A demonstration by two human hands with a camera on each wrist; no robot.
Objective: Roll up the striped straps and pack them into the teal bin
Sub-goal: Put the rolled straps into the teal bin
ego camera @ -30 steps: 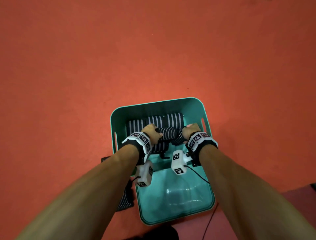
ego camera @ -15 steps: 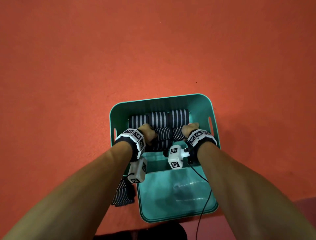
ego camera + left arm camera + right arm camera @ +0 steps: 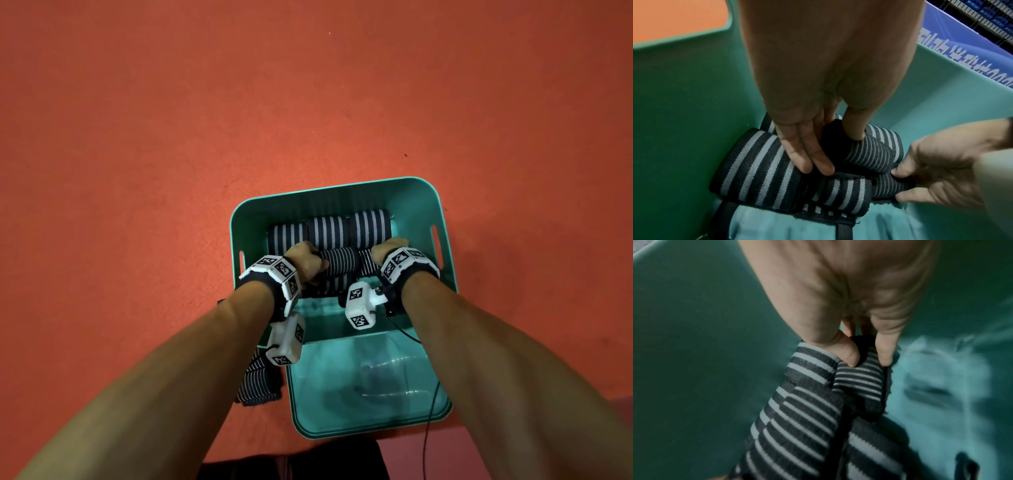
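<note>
orange floor (image 3: 171,137); blue printed banner (image 3: 962,53) behind.

Bare forearms, no sleeves. Each wrist wears a black band (image 3: 394,291) faced with white blocks of black square-pattern markers (image 3: 277,269); white camera housings (image 3: 359,305) hang beneath, trailing thin, probably black, cables (image 3: 428,411).

Teal bin (image 3: 251,212) on orange-red floor (image 3: 137,137). Straps (image 3: 329,231) striped black and white. Wrist bands (image 3: 274,270) white with black square markers.

You're likely in a sports hall: orange-red floor (image 3: 171,137) surrounds the teal bin (image 3: 419,202), and beyond its rim stands a blue printed banner (image 3: 953,53).
</note>
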